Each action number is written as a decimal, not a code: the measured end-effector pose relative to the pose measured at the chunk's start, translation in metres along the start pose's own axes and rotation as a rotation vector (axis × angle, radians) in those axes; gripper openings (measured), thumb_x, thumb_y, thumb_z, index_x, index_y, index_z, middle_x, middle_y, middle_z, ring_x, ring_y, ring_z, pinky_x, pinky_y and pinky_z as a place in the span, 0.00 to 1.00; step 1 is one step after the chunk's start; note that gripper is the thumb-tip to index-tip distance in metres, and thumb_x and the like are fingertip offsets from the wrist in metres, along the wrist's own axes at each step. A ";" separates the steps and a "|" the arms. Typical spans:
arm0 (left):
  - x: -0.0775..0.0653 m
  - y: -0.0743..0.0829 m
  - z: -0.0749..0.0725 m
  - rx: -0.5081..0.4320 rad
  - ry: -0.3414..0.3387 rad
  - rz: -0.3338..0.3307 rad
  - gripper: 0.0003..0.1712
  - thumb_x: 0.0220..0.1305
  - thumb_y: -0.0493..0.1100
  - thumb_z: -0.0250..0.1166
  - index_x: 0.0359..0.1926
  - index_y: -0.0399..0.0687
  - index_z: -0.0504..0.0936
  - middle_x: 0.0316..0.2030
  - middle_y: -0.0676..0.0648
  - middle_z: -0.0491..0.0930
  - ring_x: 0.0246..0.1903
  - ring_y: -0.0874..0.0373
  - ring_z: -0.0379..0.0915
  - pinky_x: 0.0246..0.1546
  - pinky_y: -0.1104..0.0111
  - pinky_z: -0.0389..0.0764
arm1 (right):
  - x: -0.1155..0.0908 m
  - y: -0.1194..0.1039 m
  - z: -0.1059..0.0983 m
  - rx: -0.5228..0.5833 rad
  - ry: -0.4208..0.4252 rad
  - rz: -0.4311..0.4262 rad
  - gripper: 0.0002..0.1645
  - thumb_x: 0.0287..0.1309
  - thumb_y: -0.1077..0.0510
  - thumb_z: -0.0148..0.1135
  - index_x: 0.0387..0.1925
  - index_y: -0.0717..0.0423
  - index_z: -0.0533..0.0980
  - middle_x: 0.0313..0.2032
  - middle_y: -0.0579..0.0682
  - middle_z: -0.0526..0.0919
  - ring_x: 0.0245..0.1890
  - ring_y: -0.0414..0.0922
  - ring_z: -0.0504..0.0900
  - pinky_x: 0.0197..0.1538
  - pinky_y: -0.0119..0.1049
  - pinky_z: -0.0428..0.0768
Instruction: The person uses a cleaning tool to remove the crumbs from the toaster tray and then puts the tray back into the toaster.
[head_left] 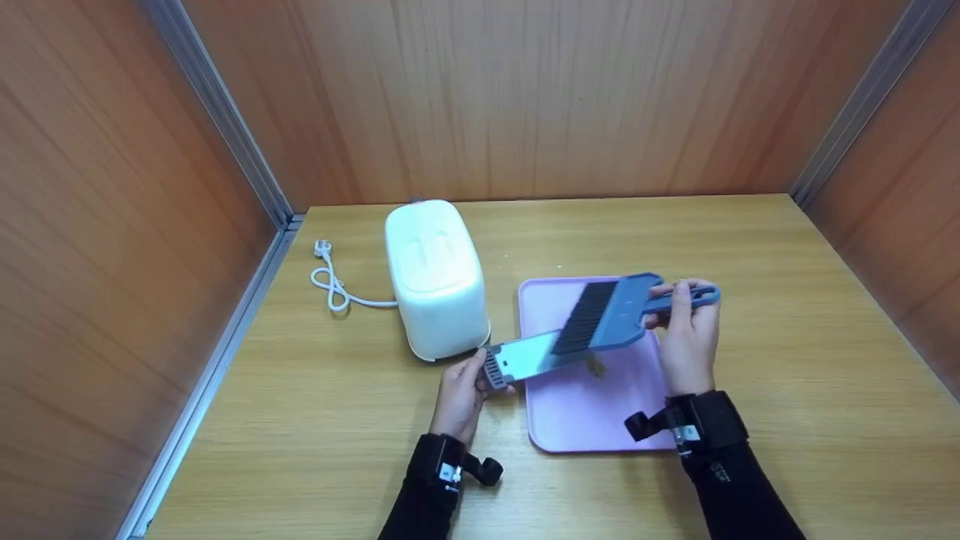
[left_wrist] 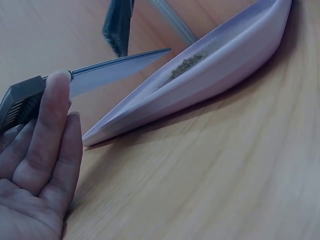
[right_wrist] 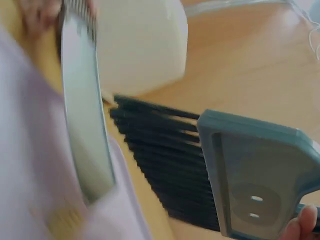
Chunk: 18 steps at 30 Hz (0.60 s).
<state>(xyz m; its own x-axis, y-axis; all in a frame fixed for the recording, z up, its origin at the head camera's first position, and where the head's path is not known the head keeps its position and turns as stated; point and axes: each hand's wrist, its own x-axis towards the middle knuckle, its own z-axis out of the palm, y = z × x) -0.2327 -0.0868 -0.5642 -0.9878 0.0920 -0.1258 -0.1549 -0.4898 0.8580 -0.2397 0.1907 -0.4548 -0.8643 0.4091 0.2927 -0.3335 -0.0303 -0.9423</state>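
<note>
My left hand pinches the grey slotted end of a flat metal crumb tray, tilted over the left side of a lilac serving tray. My right hand grips the blue handle of a cleaning brush. Its dark bristles overlap the crumb tray in the head view, while both wrist views show a gap between them. A small heap of brownish crumbs lies in the lilac tray, below the crumb tray's far end.
Behind my left hand stands a white toaster, its white cord and plug lying to its left. Wood-grain panels close off the back and both sides of the table. A few tiny white specks lie behind the lilac tray.
</note>
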 end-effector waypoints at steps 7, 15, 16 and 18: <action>0.000 0.002 0.002 0.002 0.000 -0.016 0.24 0.76 0.46 0.52 0.57 0.27 0.75 0.45 0.36 0.85 0.37 0.52 0.85 0.37 0.60 0.86 | -0.014 0.017 0.018 0.038 -0.066 0.100 0.21 0.76 0.47 0.40 0.50 0.62 0.61 0.47 0.59 0.78 0.28 0.43 0.78 0.36 0.32 0.82; -0.001 0.004 0.002 -0.002 -0.009 -0.019 0.24 0.76 0.47 0.52 0.56 0.29 0.77 0.46 0.36 0.85 0.39 0.50 0.85 0.38 0.59 0.86 | -0.025 0.020 0.035 0.134 -0.127 0.109 0.19 0.76 0.47 0.41 0.50 0.59 0.62 0.49 0.61 0.79 0.30 0.44 0.79 0.38 0.35 0.83; -0.001 0.004 0.002 -0.004 -0.011 -0.014 0.24 0.76 0.47 0.52 0.56 0.29 0.77 0.46 0.36 0.85 0.39 0.50 0.85 0.37 0.59 0.86 | -0.026 0.021 0.036 0.135 -0.134 0.106 0.18 0.76 0.47 0.42 0.50 0.59 0.62 0.49 0.62 0.79 0.30 0.44 0.80 0.38 0.36 0.84; -0.002 0.003 0.002 -0.008 -0.016 -0.010 0.24 0.76 0.47 0.52 0.57 0.29 0.76 0.46 0.36 0.85 0.40 0.50 0.85 0.37 0.59 0.86 | -0.027 0.023 0.038 0.121 -0.148 0.104 0.18 0.76 0.48 0.42 0.50 0.60 0.62 0.49 0.62 0.79 0.30 0.44 0.80 0.39 0.37 0.84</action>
<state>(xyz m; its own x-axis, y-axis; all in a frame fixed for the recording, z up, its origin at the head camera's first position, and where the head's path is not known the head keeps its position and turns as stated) -0.2314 -0.0870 -0.5605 -0.9857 0.1107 -0.1267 -0.1652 -0.4953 0.8529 -0.2381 0.1441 -0.4782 -0.9394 0.2599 0.2236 -0.2743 -0.1781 -0.9450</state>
